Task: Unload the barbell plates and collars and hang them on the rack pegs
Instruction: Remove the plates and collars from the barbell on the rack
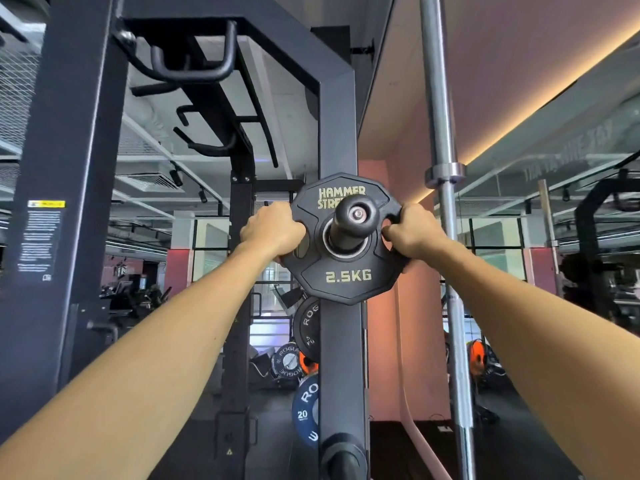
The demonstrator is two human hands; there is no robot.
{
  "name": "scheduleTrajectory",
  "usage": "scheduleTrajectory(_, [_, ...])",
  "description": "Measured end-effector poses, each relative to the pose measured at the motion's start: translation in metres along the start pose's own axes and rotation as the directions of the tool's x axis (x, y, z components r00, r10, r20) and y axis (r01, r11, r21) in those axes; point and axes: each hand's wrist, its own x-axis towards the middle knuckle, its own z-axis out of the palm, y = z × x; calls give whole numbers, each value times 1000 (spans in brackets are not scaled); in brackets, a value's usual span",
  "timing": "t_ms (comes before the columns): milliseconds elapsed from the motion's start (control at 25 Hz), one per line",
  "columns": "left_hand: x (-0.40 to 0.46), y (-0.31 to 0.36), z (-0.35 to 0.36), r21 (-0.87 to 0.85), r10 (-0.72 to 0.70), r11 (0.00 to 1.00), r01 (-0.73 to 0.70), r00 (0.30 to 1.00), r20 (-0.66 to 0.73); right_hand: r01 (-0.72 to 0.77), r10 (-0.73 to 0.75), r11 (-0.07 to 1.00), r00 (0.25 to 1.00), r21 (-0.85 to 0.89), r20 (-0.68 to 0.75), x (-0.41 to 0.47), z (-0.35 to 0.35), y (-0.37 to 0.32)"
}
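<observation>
Black 2.5 kg plate (346, 268) is already on the rack peg (350, 220), left hand (273, 230) and right hand (414, 233) curled around its edges; collars unseen.

Both forearms were bare right up from the left hand (273, 230) and right hand (414, 233) (no sleeves, watch, rings or gloves visible).

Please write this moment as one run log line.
stage: hanging | object: black twelve-sided 2.5KG rubber plate on black rack peg | left hand: gripping | right hand: gripping
</observation>
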Motion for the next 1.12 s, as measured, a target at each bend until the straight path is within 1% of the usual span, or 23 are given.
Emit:
scheduleTrajectory(80, [11, -4, 11, -2, 9, 1000, -9, 1000, 0, 0, 0, 1000, 1000, 8, -10, 10, 13, 7])
scheduleTrajectory(240, [30, -11, 34, 6, -19, 1000, 19, 1000, -7, -33, 33, 999, 999, -17, 2, 29, 36, 18])
scheduleTrajectory(400, [42, -16, 44, -56, -18, 998, 17, 1000, -4, -17, 17, 999, 1000, 43, 3, 42, 46, 24])
scheduleTrajectory(560, [22, -11, 42, -4, -27, 1000, 27, 999, -38, -110, 110, 993, 994, -43, -9, 22, 48, 22])
scheduleTrajectory(640, [1, -12, 44, -9, -23, 1000, 23, 999, -22, -175, 175, 985, 984, -15, 28, 2, 49, 18])
scheduleTrajectory(680, [-11, -13, 43, -34, -46, 998, 47, 999, 25, -193, 193, 981, 980, -10, 51, -9, 47, 16])
scheduleTrajectory(760, [-32, -22, 41, -26, -81, 996, 85, 988, 131, -183, 191, 979, 976, -88, 101, -29, 41, 17])
scheduleTrajectory(840, [-58, -36, 33, 82, -35, 996, 16, 971, 235, -111, 158, 972, 961, -206, 227, -58, 37, 24])
scheduleTrajectory(920, [-91, -53, 29, 152, -15, 987, -41, 936, 353, -38, 148, 959, 913, -282, 381, -93, 37, 34])
scheduleTrajectory(1040, [-145, -73, 20, 122, -62, 992, 7, 889, 454, -24, 171, 963, 826, -269, 537, -147, 38, 33])
scheduleTrajectory(1120, [-175, -78, 9, 140, -90, 990, 26, 877, 473, 1, 143, 970, 804, -242, 577, -175, 37, 21])
